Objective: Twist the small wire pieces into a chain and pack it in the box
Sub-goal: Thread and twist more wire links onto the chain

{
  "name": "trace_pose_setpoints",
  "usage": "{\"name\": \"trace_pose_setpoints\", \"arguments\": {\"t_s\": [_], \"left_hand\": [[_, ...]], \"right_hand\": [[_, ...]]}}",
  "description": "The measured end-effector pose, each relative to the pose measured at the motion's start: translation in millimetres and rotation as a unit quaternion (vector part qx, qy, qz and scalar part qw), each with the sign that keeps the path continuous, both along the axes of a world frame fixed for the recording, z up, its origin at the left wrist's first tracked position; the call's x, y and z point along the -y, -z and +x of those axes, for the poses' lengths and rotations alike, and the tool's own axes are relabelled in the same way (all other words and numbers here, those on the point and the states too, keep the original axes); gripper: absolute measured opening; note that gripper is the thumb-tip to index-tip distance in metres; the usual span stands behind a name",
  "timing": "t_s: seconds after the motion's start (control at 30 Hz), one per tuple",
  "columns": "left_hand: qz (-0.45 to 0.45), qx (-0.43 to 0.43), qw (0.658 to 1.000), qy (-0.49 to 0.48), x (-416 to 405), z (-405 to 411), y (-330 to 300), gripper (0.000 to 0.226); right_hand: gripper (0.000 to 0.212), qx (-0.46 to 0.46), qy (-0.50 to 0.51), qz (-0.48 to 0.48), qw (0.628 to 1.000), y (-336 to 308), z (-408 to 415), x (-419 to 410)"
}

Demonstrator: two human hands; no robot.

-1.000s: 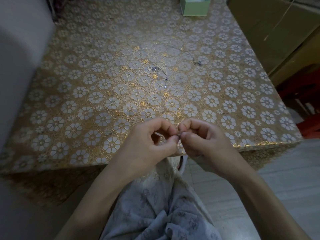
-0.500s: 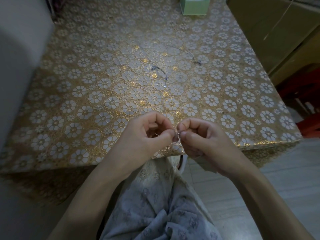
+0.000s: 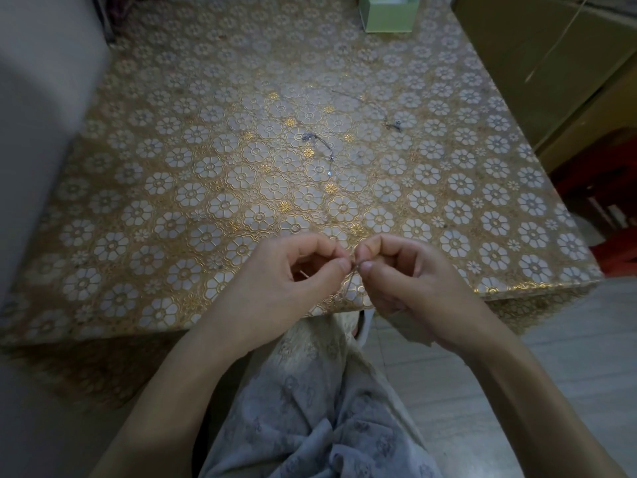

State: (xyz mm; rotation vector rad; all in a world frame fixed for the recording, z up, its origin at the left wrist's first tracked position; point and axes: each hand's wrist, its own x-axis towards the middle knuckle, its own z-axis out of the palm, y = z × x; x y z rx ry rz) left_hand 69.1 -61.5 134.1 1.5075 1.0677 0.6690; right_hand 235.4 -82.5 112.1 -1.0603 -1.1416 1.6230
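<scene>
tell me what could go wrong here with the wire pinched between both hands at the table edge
1. The left hand and right hand pinch the thin wire right at the table edge; if it slips, it may fall onto the lap or floor.
2. The loose chain pieces barely show against the patterned cloth and could be overlooked.
3. The green box sits at the far edge, a long reach.

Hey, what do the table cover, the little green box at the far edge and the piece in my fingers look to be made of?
Table cover: likely embossed vinyl, since the gold flower pattern glints under the light.
Green box: probably matte cardboard, flat pale walls with no shine.
Wire piece, pinched between the left hand and the right hand: thin silvery metal by the look of it, though too fine to be sure.
</scene>
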Motion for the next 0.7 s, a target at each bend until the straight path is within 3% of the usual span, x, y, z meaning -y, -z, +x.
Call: {"name": "trace_pose_setpoints", "arguments": {"t_s": [0.1,0.33,0.7], "left_hand": [[0.015,-0.008,1.000,-0.001,0.1,-1.1,-0.2,0.012],[0.038,-0.024,0.999,0.012,0.4,-1.9,0.1,0.012],[0.001,0.020,1.000,0.012,-0.3,-0.3,7.2,0.011]], "right_hand": [[0.020,-0.001,0.000,0.000,1.000,-0.2,-0.4,0.1],[0.013,0.015,-0.005,0.003,1.000,-2.1,0.5,0.0],[0.010,0.006,-0.043,-0.016,0.999,1.2,-0.3,-0.7]]}}
